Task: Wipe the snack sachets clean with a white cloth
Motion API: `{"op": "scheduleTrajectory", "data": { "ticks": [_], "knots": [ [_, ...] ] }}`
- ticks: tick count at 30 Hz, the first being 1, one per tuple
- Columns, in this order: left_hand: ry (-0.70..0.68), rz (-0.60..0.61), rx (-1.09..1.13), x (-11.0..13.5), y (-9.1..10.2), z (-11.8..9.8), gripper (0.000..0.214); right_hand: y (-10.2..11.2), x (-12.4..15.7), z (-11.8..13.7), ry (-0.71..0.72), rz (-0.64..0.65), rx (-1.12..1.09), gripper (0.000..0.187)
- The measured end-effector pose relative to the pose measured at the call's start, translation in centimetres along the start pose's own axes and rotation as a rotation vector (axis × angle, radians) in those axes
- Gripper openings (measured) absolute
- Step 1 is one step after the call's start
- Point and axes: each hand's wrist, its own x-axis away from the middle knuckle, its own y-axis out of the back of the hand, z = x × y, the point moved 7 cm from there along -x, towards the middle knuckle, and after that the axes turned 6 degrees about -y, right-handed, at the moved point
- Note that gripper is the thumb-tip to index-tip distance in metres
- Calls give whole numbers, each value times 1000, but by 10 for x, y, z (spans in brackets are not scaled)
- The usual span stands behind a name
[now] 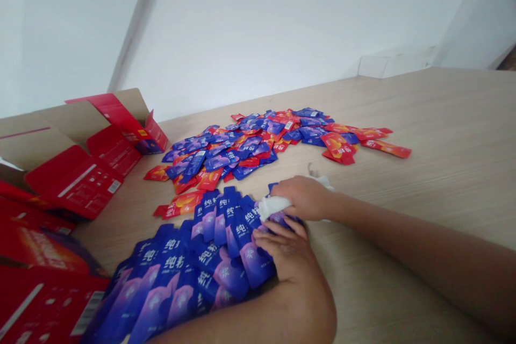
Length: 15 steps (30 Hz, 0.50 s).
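Observation:
A fanned row of purple-blue sachets [189, 274] lies on the wooden table [423, 172] close to me. My left hand [284, 250] rests on the right end of that row, fingers curled over the top sachets. My right hand [302, 198] sits just behind it, closed round a crumpled white tissue [271, 206] that touches the sachets. Farther back a loose pile of blue and red sachets [262, 142] spreads across the table.
Red cardboard boxes stand at the left: an open one with raised flaps [76, 172] and flat red ones [36, 301] at the near left corner. A white wall runs behind the table. Bare wood shows to the right of my arms.

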Motion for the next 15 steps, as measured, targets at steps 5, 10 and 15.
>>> {"op": "scheduleTrajectory", "data": {
  "ticks": [5, 10, 15],
  "knots": [
    [-22, 2, -23, 0, -1, 0, 47, -5, -3, -22, -164, 25, 52, 29],
    [-4, 16, -81, -1, -3, 0, 48, 7, 0, -20, -117, -89, -4, 29],
    [7, -7, -100, 0, 0, 0, 45, -2, 1, 5, 70, 15, -56, 28]
  ]
}}
